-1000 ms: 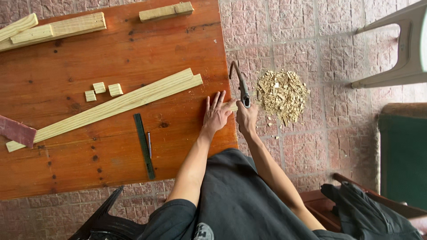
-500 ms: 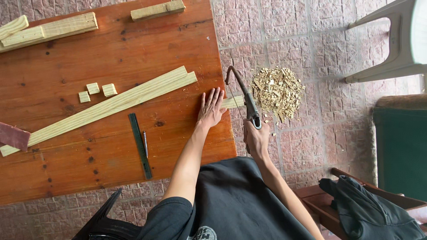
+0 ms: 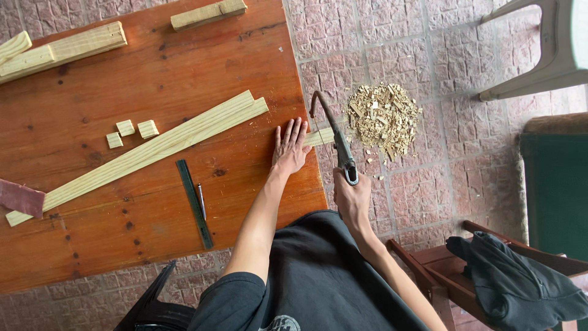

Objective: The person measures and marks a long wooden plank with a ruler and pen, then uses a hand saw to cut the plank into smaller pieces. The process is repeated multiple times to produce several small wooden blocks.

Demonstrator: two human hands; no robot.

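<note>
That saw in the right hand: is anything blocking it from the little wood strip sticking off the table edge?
Nothing visible does. The saw already crosses the wood strip, which the left hand presses down.

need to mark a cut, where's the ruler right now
In the head view, the dark ruler lies on the wooden table near its front edge, beside a pen, left of the left hand.

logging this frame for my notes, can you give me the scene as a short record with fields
left hand: left hand flat on a small wood strip at the table edge
right hand: right hand grips a hacksaw across the strip's overhang
floor: pile of wood offcuts on paving
table: long wood slats, three small blocks, dark ruler, pen
</note>
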